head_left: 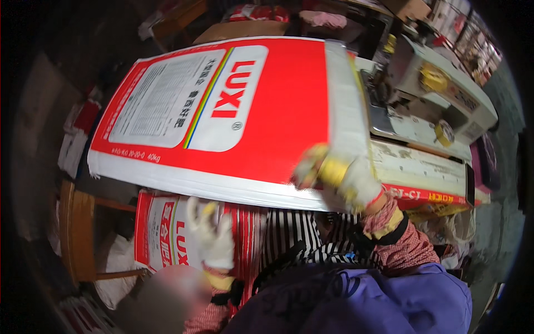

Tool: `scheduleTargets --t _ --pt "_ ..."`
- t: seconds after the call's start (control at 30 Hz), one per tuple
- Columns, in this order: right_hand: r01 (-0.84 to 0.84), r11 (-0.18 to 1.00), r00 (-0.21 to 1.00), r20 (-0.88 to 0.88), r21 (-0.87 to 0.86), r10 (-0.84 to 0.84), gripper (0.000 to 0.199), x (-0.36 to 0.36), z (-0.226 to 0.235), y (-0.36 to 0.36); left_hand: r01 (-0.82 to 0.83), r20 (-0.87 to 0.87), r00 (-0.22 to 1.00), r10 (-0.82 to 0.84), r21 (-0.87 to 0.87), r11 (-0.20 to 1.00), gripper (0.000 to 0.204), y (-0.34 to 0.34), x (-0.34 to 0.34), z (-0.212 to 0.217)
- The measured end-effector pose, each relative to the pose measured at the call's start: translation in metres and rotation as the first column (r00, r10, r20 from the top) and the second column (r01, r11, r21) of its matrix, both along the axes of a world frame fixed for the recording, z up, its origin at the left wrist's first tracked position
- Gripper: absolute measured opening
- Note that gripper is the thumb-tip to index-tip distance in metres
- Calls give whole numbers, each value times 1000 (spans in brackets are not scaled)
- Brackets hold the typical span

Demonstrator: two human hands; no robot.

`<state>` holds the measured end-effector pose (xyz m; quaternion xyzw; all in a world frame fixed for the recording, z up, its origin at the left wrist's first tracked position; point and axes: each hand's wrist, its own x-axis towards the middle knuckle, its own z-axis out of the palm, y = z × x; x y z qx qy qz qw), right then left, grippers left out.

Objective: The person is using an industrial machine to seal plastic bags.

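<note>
the right hand point(342, 179), in a white work glove with yellow patches, was clamped on the near right corner of a large red and white woven sack point(233, 111), fingers curled over the white edge strip so that the sack's corner sat inside the grip (the glove was blurred, so the exact finger placement could not be told). the sack lay spread flat and tilted across the middle of the view, its white printed panel toward the left and its plain red field toward the right, with the right end reaching the sewing machine point(439, 94). the left hand point(214, 236), gloved the same way, rested lower down with its fingers bent against the top of a stack of matching sacks point(167, 234) that stood just below the spread one; whether it pinched a sack or only pressed on it could not be told. both forearms wore red patterned sleeves point(406, 250) with yellow cuffs, coming up over a purple garment point(378, 303) and a black and white striped cloth point(295, 236) at the lower edge. the cream sewing machine sat on a worn white table point(423, 167) at the right, with yellow tape rolls on it. a wooden chair point(80, 234) stood at the left beside the stack
</note>
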<state>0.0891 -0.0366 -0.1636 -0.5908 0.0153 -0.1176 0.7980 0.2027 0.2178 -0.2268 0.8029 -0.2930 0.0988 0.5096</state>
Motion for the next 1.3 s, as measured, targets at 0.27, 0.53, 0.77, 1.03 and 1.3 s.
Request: scheduleTargets --t 0.27,0.53,0.77,1.03,1.3 --pt "659 603 737 -226 450 -637 18 -54 -40 -87 274 265 853 -449 506 818 32 -210 -51 43" --pt "514 806 774 -247 -295 -583 30 -42 -42 -108 493 -330 844 -422 170 853 16 -232 -15 16" --pt "178 661 823 -258 -729 -506 30 -24 -12 -95 522 -578 657 -484 -115 845 23 -228 -12 43" --pt "191 645 816 -245 -740 -524 29 -28 -9 -81 547 -671 362 -648 -410 730 15 -229 16 75" --pt "41 201 992 17 -979 -122 30 2 -23 -22 541 -349 732 -586 -226 810 6 -203 19 138"
